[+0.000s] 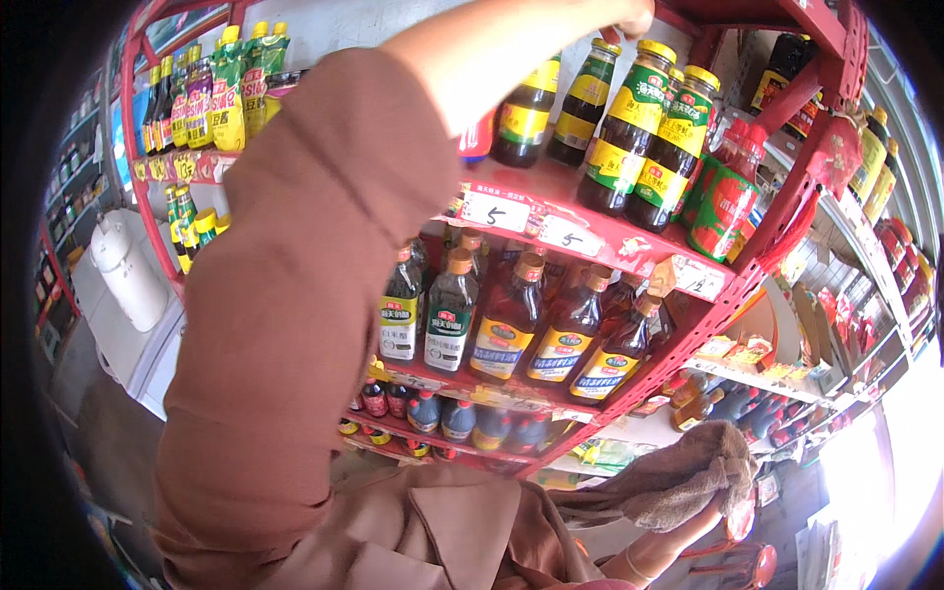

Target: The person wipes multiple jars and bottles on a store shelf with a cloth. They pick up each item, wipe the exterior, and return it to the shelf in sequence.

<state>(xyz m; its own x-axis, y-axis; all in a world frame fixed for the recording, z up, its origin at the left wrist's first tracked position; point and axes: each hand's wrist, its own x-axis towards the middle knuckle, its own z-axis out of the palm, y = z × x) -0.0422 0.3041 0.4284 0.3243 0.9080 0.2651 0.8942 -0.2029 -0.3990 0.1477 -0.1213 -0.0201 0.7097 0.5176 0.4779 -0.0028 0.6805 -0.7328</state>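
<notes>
My left arm, in a brown sleeve, reaches up across the view. My left hand is at the top edge, partly cut off, just above the yellow-capped glass sauce bottles on the red metal shelf. Its fingertips are near the cap of a dark sauce bottle; whether they touch or hold anything is unclear. At the lower right, my right hand holds a bunched brown towel, which hides most of the fingers. A thin band circles that wrist.
Vinegar bottles and amber sauce bottles line the shelf below. A red-capped ketchup bottle stands by the slanting red upright. On the left are squeeze pouches and a white thermos. A red stool is low right.
</notes>
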